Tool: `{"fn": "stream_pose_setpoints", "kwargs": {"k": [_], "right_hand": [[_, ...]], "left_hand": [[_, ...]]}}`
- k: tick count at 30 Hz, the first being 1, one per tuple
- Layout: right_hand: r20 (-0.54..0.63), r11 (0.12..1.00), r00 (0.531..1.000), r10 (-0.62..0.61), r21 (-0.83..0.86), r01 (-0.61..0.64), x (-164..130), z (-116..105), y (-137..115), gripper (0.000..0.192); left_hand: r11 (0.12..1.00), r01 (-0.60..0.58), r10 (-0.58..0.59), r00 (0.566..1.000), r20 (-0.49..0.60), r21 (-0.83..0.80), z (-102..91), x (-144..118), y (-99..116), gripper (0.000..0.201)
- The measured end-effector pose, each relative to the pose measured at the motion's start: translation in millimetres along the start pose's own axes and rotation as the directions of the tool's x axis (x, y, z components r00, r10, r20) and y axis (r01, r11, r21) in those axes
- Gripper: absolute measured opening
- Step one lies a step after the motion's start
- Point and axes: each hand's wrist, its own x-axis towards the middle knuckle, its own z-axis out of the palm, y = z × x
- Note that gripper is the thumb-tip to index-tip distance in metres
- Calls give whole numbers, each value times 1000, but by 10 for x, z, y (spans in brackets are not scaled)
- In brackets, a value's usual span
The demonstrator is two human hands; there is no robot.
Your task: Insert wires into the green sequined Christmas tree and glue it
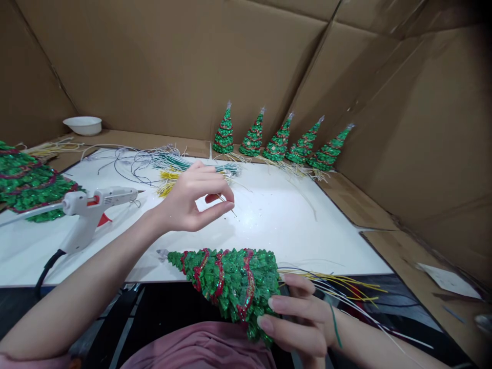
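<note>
The left hand (196, 197), near the middle of the frame, pinches a thin strand (234, 213) between thumb and forefinger. At lower center, a green tree (230, 277) with red garlands lies sideways, its tip pointing left; the curled fingers of the right hand (303, 312) hold its base, where loose wires (346, 282) trail right. A glue gun (88, 210) is at left, and 5 similar trees (280, 141) stand at upper right.
</note>
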Motion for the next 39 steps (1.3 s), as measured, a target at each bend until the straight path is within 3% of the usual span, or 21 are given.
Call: {"fn": "stream_pose_setpoints", "kwargs": {"k": [2,5,10,17,26,32,35,37,39], "right_hand": [[-81,990,986,-143,-4,143,143,-55,-10,17],[-75,975,972,-221,-25,220,401,-151,-26,4],[-32,979,979,-201,-38,200,681,-252,-57,28],[4,975,977,-215,-55,214,701,-265,-60,35],[-33,958,957,-288,-4,288,714,-263,-49,35],[-35,959,959,-282,18,283,671,-237,-47,25],[-139,978,973,-184,70,195,656,-184,-77,6],[-216,989,973,-83,102,107,677,-167,-90,11],[-175,993,984,-30,104,49,719,-185,-74,19]], "left_hand": [[1000,0,0,1000,-1,-2,4,1,-3,17],[1000,0,0,1000,-1,-3,6,-3,-9,17],[1000,-3,3,1000,2,0,-6,-13,-10,17],[1000,-9,9,1000,1,-8,-19,-18,-6,17],[1000,-20,20,1000,2,-16,-18,1,-13,17],[999,-31,31,1000,-3,-11,-14,-3,-15,17],[1000,-25,25,1000,0,-5,-9,-5,-16,18],[1000,-18,18,1000,-3,2,-9,-6,-18,18],[1000,-13,13,1000,-11,5,-11,-6,-20,18]]}}
